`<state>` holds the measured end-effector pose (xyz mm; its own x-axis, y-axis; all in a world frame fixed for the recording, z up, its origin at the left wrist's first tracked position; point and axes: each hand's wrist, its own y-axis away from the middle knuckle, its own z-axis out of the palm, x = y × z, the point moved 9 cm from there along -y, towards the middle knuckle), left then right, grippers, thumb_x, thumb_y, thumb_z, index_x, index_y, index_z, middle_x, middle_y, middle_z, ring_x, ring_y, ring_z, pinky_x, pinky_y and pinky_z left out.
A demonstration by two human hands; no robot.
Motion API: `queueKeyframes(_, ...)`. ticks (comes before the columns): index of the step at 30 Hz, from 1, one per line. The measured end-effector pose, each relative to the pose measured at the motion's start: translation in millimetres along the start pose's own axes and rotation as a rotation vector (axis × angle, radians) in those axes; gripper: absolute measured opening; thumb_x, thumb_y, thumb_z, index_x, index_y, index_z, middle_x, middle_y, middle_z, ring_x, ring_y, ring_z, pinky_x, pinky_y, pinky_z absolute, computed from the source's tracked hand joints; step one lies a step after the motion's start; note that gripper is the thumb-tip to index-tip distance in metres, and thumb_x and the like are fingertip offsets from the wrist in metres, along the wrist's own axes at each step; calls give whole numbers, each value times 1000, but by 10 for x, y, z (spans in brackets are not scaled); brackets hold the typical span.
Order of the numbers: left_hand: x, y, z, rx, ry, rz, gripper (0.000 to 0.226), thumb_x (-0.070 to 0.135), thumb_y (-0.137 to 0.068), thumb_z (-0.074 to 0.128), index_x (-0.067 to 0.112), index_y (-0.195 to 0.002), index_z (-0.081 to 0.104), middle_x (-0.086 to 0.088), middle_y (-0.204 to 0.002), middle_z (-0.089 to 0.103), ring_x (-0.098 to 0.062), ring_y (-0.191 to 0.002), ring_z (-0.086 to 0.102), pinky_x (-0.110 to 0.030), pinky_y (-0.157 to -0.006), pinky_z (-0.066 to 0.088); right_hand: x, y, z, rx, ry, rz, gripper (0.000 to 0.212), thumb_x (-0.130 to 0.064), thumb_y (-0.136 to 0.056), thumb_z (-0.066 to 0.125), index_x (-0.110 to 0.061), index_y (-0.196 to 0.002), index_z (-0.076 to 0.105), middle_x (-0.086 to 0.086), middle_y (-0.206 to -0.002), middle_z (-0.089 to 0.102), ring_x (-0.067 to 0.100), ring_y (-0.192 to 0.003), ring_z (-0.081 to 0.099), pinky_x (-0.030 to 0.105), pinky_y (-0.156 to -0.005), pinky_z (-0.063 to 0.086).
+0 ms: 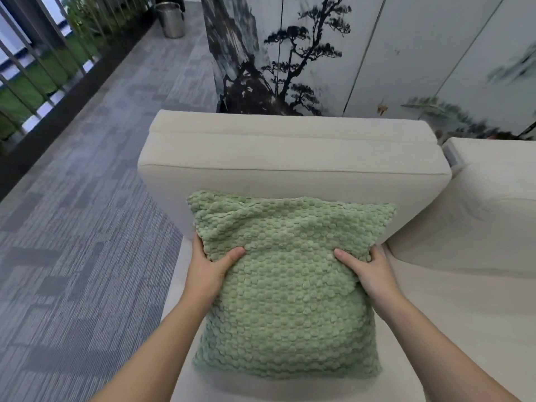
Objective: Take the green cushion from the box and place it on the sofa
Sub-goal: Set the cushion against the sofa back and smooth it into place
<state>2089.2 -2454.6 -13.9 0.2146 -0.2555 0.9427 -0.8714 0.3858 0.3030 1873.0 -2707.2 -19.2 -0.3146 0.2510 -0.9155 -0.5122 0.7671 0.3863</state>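
Gripping green cushion (pixel 285 288) by both side edges, left hand (pixel 209 269), right hand (pixel 369 271), leaning against sofa (pixel 290 158) backrest

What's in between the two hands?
In the head view, the green cushion fills the stretch between the left hand and right hand; both grip its sides as it leans on the sofa.
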Motion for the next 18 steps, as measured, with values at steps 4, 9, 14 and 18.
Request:
queueKeyframes(4,21,-24,8,13,17,12,85,33,-68,82,32,-138,35,12,-118,56,-12,-104,57,-16,-71,43,5,-13,8,19,-30,-25,50,-26,-68,86,-32,-110,58,-7,-114,69,15,-104,67,41,-93,53)
queueKeyframes(9,-39,25,4,1,1,12,95,39,-65,81,33,-144,29,14,-126,54,-14,-113,55,-15,-76,43,49,24,-29,32,38,-38,76,-44,-59,87,-27,-126,55,-9,-120,67,12,-107,66,45,-98,51)
queueKeyframes(14,257,265,-111,133,-366,217,107,64,-69,70,44,-150,3,10,-161,4,-11,-145,11,-43,-113,20,-203,332,-179,217,382,-154,95,-66,-70,68,-27,-147,30,-2,-150,38,19,-138,38,44,-113,34)
queueKeyframes(18,552,665,434,58,-816,731,85,55,-84,54,22,-153,16,-8,-163,1,-27,-149,-3,-55,-116,8,-687,836,474,237,941,-665,69,-58,-89,48,-28,-148,29,4,-159,22,25,-147,17,52,-118,17)
